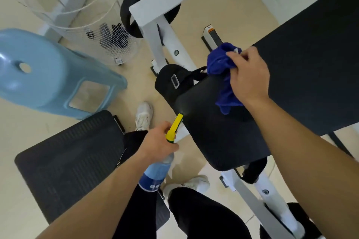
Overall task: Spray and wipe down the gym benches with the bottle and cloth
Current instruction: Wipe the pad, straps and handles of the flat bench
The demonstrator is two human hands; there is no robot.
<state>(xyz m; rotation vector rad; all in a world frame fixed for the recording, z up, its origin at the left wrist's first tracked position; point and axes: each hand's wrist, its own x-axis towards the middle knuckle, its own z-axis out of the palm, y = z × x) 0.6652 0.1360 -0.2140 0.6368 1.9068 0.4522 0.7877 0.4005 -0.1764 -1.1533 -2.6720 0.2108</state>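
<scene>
While my left hand (157, 141) grips the neck of the spray bottle (157, 173), fingers curled round it just under the yellow trigger head (175, 124), the nozzle points at the near corner of the black seat pad (217, 132) and sits just beside its edge. The bottle's clear body, with its dark blue label, hangs down below my fist, over my black trousers.

My right hand (249, 77) is closed on the blue cloth (220, 62), which is bunched up in my fingers. I hold it at the far end of the seat pad, where the pad meets the long black back pad (314, 60); a loose end trails down from under my palm onto the seat pad.

Both pads sit on a white metal frame (161, 7). To my left a light blue plastic stool (48, 77) stands on the floor, a white mesh basket (108, 44) beyond it, and a black mesh chair seat (68, 161) is near my left forearm.
</scene>
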